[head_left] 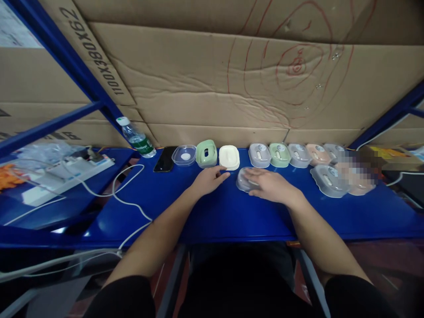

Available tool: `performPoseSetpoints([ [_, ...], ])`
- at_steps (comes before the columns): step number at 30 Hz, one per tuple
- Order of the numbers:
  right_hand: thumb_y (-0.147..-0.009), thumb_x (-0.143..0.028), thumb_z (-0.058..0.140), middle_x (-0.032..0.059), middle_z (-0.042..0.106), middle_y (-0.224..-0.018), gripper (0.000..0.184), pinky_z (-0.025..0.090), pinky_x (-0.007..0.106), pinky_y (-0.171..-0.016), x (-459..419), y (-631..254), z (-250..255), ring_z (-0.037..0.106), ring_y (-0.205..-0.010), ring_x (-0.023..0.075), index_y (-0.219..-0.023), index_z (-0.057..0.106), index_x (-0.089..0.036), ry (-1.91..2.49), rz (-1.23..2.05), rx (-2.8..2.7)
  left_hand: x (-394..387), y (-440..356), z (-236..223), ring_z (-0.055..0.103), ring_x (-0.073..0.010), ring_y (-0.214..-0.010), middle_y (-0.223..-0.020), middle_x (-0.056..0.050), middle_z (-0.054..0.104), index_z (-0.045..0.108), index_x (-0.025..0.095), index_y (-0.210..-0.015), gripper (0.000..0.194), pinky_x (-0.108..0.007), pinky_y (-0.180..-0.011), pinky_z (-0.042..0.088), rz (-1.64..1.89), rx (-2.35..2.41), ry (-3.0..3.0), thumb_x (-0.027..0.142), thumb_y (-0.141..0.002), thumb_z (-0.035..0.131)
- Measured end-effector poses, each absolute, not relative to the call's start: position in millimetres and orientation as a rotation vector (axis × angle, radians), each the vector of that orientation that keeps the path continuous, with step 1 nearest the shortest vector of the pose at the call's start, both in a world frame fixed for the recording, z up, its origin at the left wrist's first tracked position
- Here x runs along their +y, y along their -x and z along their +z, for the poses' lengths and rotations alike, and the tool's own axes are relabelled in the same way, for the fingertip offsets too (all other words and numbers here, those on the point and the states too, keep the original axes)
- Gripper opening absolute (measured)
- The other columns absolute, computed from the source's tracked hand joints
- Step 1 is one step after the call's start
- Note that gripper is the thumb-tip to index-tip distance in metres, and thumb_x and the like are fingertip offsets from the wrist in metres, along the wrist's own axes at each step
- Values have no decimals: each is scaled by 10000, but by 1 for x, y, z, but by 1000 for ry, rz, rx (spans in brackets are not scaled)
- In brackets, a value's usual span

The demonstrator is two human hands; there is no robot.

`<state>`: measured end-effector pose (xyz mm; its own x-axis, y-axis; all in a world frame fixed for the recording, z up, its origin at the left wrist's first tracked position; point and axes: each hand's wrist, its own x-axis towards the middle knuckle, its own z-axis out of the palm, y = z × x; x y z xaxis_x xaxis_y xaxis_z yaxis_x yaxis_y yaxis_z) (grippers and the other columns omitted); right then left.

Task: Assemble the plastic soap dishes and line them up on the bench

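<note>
My right hand (273, 184) lies over a small translucent grey lidded container (244, 183), its fingers across the top and its thumb at the near side. The hand hides much of that container. To its left, my left hand (209, 180) is held low over the table with thumb and forefinger apart. Its fingertips come close to the near edge of a cream square container (229, 157); whether they touch it I cannot tell. A green container piece with a dark slot (206, 153) stands beside the cream one, followed by a clear shallow lid (184, 155).
On the blue table (232, 221), a row of lidded containers (280, 154) in grey, green and pink runs along the cardboard back wall (198, 79). More (329, 180) sit at right. A phone (164, 160), a water bottle (141, 141) and a white cable (132, 203) lie left.
</note>
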<state>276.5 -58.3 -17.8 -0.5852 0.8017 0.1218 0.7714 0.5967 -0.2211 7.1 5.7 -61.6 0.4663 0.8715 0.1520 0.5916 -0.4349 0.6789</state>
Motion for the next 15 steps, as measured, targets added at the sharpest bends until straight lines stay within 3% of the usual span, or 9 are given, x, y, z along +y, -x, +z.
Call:
performPoseSetpoints([
  [3, -855, -328, 744, 117, 696, -1356, 467, 563, 471, -901, -69, -305, -6, 682, -1173, 380, -1314, 679, -266, 1705, 104, -2551, 6, -5, -61, 699, -211, -746, -832, -60, 755, 701, 202, -1255, 484, -318, -694, 497, 584, 1218, -2282, 560, -969, 546],
  [6, -924, -375, 655, 165, 772, -1110, 348, 547, 439, -784, -74, -335, 2, 737, -987, 374, -1235, 708, -229, 2139, -18, -2390, 5, -7, -59, 698, -216, -770, -889, -66, 762, 709, 210, -1258, 474, -321, -696, 475, 473, 1187, -2366, 549, -970, 544],
  [10, -946, -429, 604, 210, 759, -1107, 355, 530, 422, -793, -71, -367, 5, 720, -1050, 380, -1155, 740, -176, 2493, -78, -2228, 3, -10, -56, 698, -222, -799, -917, -68, 763, 712, 215, -1267, 470, -317, -697, 455, 397, 1156, -2401, 536, -975, 535],
  [15, -940, -482, 582, 230, 742, -1162, 429, 527, 432, -847, -60, -391, 1, 702, -1107, 370, -1131, 765, -144, 2616, -114, -2096, 3, -9, -55, 698, -224, -832, -952, -72, 768, 700, 206, -1280, 470, -320, -720, 454, 389, 1167, -2412, 523, -968, 546],
])
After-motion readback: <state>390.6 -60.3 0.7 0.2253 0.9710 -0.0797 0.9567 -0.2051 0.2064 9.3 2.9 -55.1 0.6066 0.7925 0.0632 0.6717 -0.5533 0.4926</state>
